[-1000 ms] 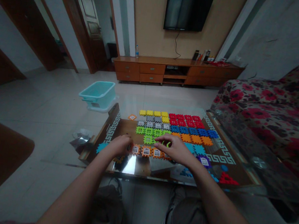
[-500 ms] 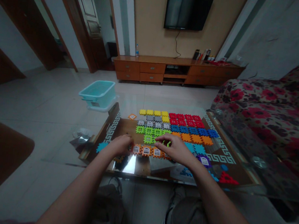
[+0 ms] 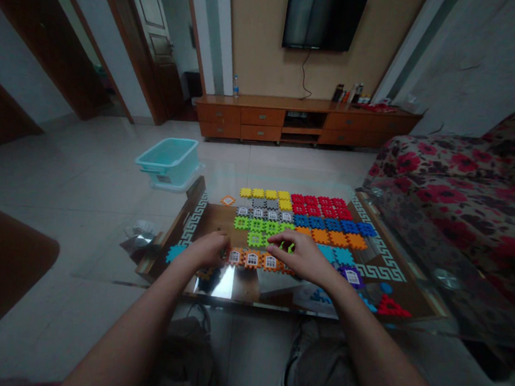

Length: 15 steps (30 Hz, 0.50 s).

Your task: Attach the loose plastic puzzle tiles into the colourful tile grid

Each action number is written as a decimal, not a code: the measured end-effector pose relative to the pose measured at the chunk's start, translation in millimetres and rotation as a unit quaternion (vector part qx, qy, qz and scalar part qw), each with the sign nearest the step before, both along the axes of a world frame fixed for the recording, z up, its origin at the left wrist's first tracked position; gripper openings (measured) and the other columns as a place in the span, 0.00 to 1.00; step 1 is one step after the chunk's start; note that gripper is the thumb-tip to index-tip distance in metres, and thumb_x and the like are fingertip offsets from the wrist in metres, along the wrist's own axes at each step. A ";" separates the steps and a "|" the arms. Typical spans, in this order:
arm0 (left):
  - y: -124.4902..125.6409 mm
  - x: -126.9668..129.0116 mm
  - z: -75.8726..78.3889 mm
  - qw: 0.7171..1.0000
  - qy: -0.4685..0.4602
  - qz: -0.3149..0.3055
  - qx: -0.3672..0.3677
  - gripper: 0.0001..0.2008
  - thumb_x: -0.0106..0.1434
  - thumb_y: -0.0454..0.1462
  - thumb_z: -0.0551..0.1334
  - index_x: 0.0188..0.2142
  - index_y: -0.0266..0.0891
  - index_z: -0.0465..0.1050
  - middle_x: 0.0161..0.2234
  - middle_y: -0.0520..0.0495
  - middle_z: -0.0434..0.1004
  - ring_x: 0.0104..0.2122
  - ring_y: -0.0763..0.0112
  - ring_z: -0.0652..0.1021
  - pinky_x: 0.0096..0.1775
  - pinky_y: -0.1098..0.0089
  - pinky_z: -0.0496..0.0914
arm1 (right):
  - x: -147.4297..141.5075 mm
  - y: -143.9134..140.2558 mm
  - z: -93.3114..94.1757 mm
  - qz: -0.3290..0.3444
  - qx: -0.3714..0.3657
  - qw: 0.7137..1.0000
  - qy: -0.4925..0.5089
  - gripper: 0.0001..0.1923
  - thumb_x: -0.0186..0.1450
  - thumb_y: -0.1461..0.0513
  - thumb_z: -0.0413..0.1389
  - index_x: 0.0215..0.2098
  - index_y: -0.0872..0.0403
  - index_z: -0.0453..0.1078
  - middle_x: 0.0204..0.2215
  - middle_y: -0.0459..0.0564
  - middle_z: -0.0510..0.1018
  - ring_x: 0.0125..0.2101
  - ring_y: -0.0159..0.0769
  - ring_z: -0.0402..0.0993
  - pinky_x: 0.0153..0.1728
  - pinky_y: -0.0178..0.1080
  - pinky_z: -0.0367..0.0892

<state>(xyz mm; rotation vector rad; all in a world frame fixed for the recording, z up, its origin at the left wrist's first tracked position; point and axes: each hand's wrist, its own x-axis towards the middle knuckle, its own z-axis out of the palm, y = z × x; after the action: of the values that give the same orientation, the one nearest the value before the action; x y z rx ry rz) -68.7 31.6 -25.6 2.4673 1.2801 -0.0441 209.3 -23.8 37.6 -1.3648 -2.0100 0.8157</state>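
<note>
A flat patch of interlocking plastic tiles lies on the glass table: yellow, red, grey, blue, green and orange rows. Nearest me runs a row of orange window tiles. My left hand is curled at the left end of that row, touching it. My right hand rests over the row's right end, fingers bent around a green tile. What the left fingers hold is hidden.
Loose tiles lie by the table's near edge: purple, red, cyan. A turquoise plastic bin stands on the floor to the left. A flowered sofa runs along the right. A TV cabinet lines the far wall.
</note>
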 end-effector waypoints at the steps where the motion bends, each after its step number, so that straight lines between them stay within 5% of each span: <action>1: 0.1 -0.1 -0.2 1.000 -0.002 0.001 0.000 0.12 0.52 0.39 0.66 0.37 0.39 0.76 0.39 0.43 0.78 0.38 0.64 0.76 0.40 0.68 0.67 | 0.1 0.1 -0.5 0.001 0.002 1.000 -0.001 0.11 0.65 0.56 0.60 0.41 0.52 0.79 0.37 0.51 0.82 0.35 0.37 0.75 0.35 0.38 0.68; 15: 0.6 -1.2 -1.6 1.000 -0.013 -0.004 -0.002 0.13 0.52 0.39 0.66 0.38 0.39 0.75 0.40 0.43 0.76 0.39 0.63 0.76 0.41 0.67 0.68 | 1.0 0.8 -4.7 0.002 0.015 1.000 -0.010 0.11 0.65 0.55 0.60 0.41 0.52 0.78 0.36 0.51 0.81 0.35 0.36 0.75 0.35 0.38 0.69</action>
<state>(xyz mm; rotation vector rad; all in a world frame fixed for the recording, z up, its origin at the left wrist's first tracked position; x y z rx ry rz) -69.9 32.2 -27.2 2.4605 1.2593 -0.0168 210.3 -23.0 32.9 -1.3577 -2.0329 0.7721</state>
